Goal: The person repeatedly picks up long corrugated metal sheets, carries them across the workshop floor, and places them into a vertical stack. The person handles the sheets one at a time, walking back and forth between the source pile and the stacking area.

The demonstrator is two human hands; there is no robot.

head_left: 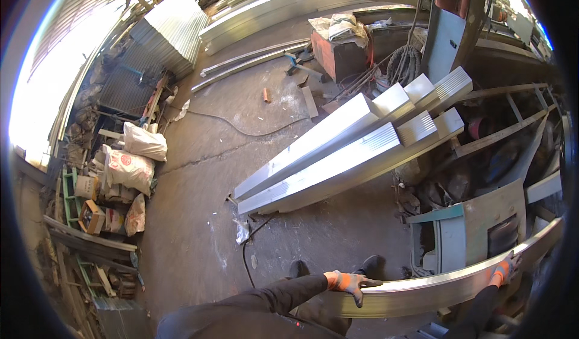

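Observation:
I hold a long silvery sheet-metal profile [434, 288] that runs from the lower middle to the right edge. My left hand [348, 282], in an orange and grey glove, grips its near end, fingers curled over the top edge. At the far end my right hand [503, 271], gloved the same way, clasps the same profile beside a grey-green machine [476, 230]. My dark shoes [369, 263] show on the concrete floor just beyond the profile.
A stack of long folded metal profiles [338, 158] lies diagonally on the floor ahead. White sacks [129, 167] and boxes line the left wall. A black cable [244, 257] snakes near my feet. Corrugated sheets [172, 31] are piled at the back left, and a metal frame [512, 128] stands on the right.

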